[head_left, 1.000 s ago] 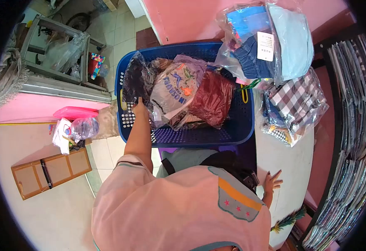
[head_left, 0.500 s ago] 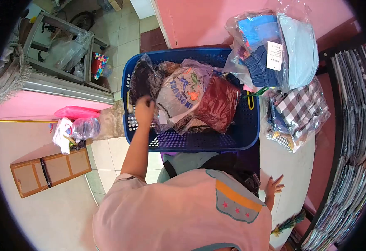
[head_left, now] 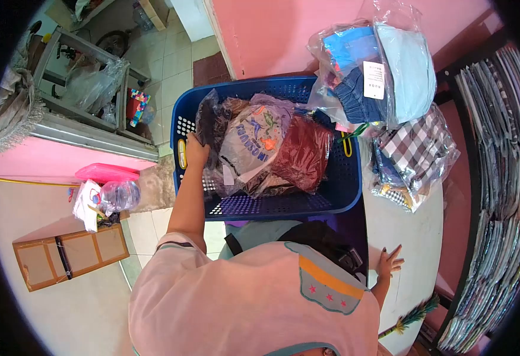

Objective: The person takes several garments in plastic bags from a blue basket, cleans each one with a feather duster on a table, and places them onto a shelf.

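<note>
A large blue plastic basket point(head_left: 180, 110) holds several clothes in clear plastic bags. On its left side, my left hand point(head_left: 197, 153) is closed at the edge of a dark bagged garment point(head_left: 211, 121), beside the basket's yellow handle point(head_left: 181, 153); the fingertips are partly hidden. A grey bagged shirt point(head_left: 254, 133) with colourful dinosaur prints and a maroon bagged garment point(head_left: 303, 153) lie to the right of it. My right hand point(head_left: 390, 263) rests on the white table point(head_left: 405, 231) with its fingers spread, holding nothing.
Bagged blue clothes point(head_left: 384, 77) and a checked bagged garment point(head_left: 420, 145) lie right of the basket. Stacked packets fill a dark rack point(head_left: 491, 196) at far right. A peacock feather point(head_left: 417, 314) lies near the table's front. A brown framed panel point(head_left: 73, 255) is on the left.
My left hand has moved slightly down and left, and the dark bagged garment looks narrower and more tilted. The view has shifted a little. My right hand stays on the table.
</note>
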A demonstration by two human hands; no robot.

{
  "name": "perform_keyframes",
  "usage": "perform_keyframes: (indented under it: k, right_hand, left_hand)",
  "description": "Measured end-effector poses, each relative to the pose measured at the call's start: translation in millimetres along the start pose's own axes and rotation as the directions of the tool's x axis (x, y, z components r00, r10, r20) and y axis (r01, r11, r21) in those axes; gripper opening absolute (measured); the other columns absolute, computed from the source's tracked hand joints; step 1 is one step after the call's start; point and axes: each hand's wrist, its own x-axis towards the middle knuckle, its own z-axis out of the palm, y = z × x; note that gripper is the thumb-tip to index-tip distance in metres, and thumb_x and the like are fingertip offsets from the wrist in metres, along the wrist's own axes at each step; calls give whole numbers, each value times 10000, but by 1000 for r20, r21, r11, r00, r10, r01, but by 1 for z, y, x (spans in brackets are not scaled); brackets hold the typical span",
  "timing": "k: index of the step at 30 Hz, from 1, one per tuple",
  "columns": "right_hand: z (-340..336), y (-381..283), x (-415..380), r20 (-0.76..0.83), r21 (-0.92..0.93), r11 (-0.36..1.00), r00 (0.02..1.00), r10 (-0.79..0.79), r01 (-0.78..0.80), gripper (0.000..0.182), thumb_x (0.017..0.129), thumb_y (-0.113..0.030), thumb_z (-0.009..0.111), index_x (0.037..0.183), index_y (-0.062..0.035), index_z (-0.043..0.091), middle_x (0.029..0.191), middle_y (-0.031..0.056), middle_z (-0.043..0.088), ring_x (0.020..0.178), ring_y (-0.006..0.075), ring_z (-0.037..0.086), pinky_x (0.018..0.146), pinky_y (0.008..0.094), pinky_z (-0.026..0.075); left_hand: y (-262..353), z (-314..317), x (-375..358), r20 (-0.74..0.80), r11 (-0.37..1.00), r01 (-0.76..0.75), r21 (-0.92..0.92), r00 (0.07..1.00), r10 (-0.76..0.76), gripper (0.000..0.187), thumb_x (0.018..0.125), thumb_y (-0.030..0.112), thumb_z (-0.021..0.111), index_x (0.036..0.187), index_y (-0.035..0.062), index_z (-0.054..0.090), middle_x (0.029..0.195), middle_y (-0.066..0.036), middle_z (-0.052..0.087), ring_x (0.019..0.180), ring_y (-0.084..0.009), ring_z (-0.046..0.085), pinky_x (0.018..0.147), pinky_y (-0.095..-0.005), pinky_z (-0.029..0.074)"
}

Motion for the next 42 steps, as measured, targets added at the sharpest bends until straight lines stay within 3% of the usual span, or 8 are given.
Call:
perform_keyframes:
  k: [8,14,17,22,26,29,33,42]
  right_hand:
    - [-1,-1,-3,4,-15,1000,1000,14,-14,805,806,-635,499,1398,-501,-29,1498,169,-162,1357,452,-118,958,737,94]
    - [-3,-4,-5,-14,14,1000,1000,-2,2,806,802,-623,514,1402,-498,-9,1499,180,-149,1359,452,-113,959,741,83]
    - [0,-1,0,-10,-10,1000,1000,12,-12,813,798,-628,516,1401,-499,-15,1499,180,-152,1358,453,-116,958,742,80]
    - [0,3,2,-4,-15,1000,1000,10,-10,822,794,-632,519,1400,-501,-21,1500,176,-151,1358,454,-117,967,734,76]
    - [1,5,1,0,21,1000,1000,-10,10,825,793,-632,521,1401,-499,-19,1500,177,-151,1356,457,-118,967,733,68]
    - [4,7,4,-25,-32,999,1000,-2,2,791,805,-627,505,1392,-518,-14,1505,163,-139,1359,458,-94,968,729,113]
    - [3,2,-1,-27,-34,999,1000,9,-10,791,805,-624,506,1394,-515,-10,1508,159,-127,1362,453,-85,969,728,117]
    - [1,1,-3,-21,-11,1000,1000,12,-12,792,799,-652,492,1393,-516,-13,1509,155,-126,1365,442,-90,973,725,104]
  left_hand:
    - [37,-53,-3,279,720,188,-668,960,8,473,703,115,639,1124,-12,465,990,-158,606,859,-236,612,732,-348,491]
    - [87,35,-31,752,361,669,-650,636,175,566,880,314,571,1332,37,376,1311,-172,458,1239,-305,395,1001,-408,361]
    - [23,126,3,248,935,-353,-37,903,351,637,862,313,594,1367,39,321,1402,-221,329,1267,-388,348,1017,-443,343]
    - [21,99,4,329,977,34,209,939,-103,805,685,406,756,1320,50,412,1198,-213,532,1197,-363,440,968,-456,385]
    - [42,59,5,488,803,-366,471,866,109,554,638,373,785,1073,63,635,1156,-168,567,1062,-335,545,921,-415,431]
    - [13,85,12,631,920,-391,-4,713,305,635,618,309,784,1160,50,576,1189,-193,542,1148,-349,481,968,-392,394]
    - [6,93,-16,372,898,-433,-75,823,428,801,610,198,754,1315,37,411,1276,-227,473,1207,-381,424,1027,-372,335]
    - [75,-46,-17,638,639,363,-678,722,267,650,755,-59,505,1370,89,354,1230,-96,524,1101,-199,507,952,-307,386]
